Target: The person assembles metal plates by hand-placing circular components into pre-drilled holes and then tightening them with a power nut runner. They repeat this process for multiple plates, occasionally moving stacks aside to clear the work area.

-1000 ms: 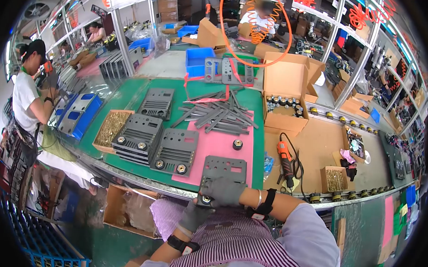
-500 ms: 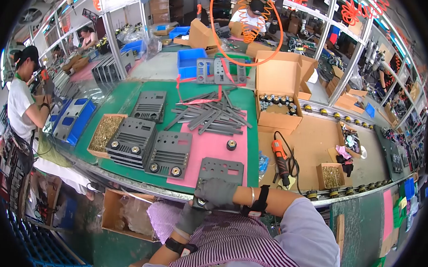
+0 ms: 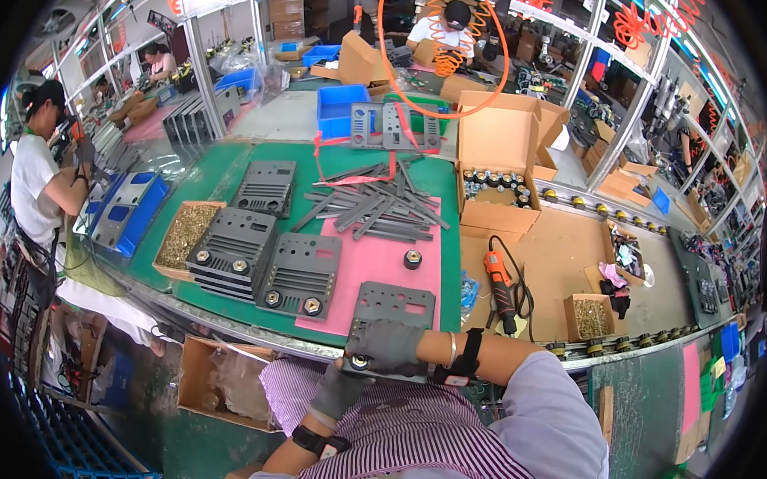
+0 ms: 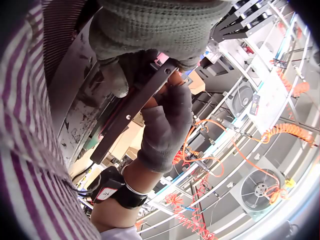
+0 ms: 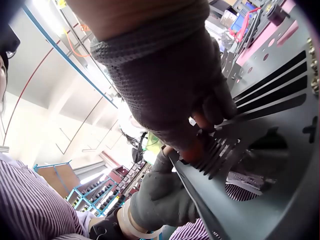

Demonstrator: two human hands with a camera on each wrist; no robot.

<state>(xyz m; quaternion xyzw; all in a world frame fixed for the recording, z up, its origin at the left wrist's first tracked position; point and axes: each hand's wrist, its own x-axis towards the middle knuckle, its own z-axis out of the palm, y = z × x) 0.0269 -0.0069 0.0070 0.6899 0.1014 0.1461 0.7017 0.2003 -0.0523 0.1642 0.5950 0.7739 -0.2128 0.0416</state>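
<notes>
A grey slotted metal plate [image 3: 394,307] is held tilted at the table's front edge. My gloved left hand [image 3: 336,393] grips its near left corner from below. My gloved right hand [image 3: 387,347] lies over the same corner, fingers curled around a round black foot with a hex nut [image 3: 359,362]; the fingertips' contact there is partly hidden. In the right wrist view, bare fingertips [image 5: 192,151] bend down beside the plate's narrow slots. The left wrist view shows the plate edge-on [image 4: 134,111] between both gloves. A loose black foot [image 3: 413,259] stands on the pink sheet [image 3: 374,269].
Stacked plates [image 3: 234,241] with feet fitted stand left, beside a box of brass pieces [image 3: 188,235]. Grey strips [image 3: 372,206] lie in a pile behind. To the right are an orange power screwdriver [image 3: 499,283], an open carton of feet [image 3: 498,210] and a smaller box of brass pieces [image 3: 590,319].
The head view has shifted slightly, moving the scene leftward in frame. Both hands stay at the plate's corner with little visible movement.
</notes>
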